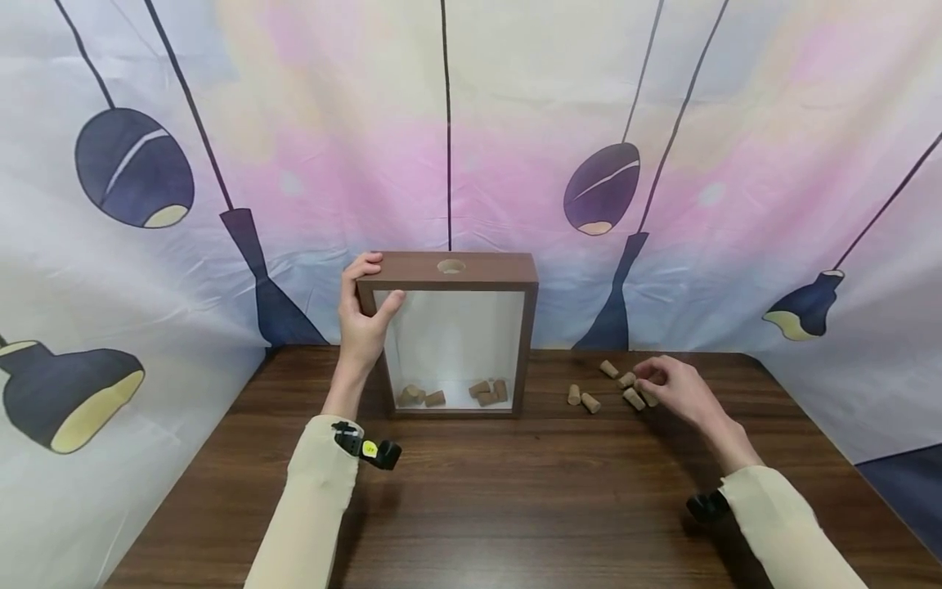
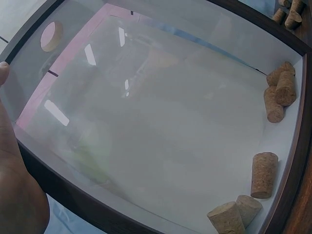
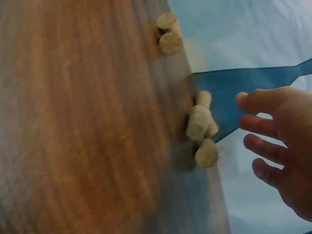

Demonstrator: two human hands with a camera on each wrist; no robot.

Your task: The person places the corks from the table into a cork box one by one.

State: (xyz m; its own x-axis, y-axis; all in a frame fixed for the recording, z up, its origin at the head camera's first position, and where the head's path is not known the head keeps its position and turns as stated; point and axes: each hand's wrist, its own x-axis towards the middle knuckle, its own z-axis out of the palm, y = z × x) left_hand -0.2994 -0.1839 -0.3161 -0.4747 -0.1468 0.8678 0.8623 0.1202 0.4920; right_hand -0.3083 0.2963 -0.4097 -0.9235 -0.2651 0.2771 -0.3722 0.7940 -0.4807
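A brown box (image 1: 528,343) with a clear front and a round hole (image 1: 451,267) in its top stands upright on the table. Several corks (image 2: 264,175) lie along its bottom. My left hand (image 1: 362,327) grips the box's upper left corner, thumb over the front and fingers at the top. To the right of the box, several loose corks (image 1: 591,402) are scattered on the tabletop. Just over the rightmost of them hovers my right hand (image 1: 680,391). In the right wrist view its fingers (image 3: 261,126) are spread and hold nothing, apart from the corks (image 3: 197,123).
The dark wood table (image 1: 500,507) reaches back to a hanging cloth (image 1: 353,147) printed with lamps. A wrist camera (image 1: 368,448) sits on the left sleeve, and another (image 1: 708,506) by the right sleeve.
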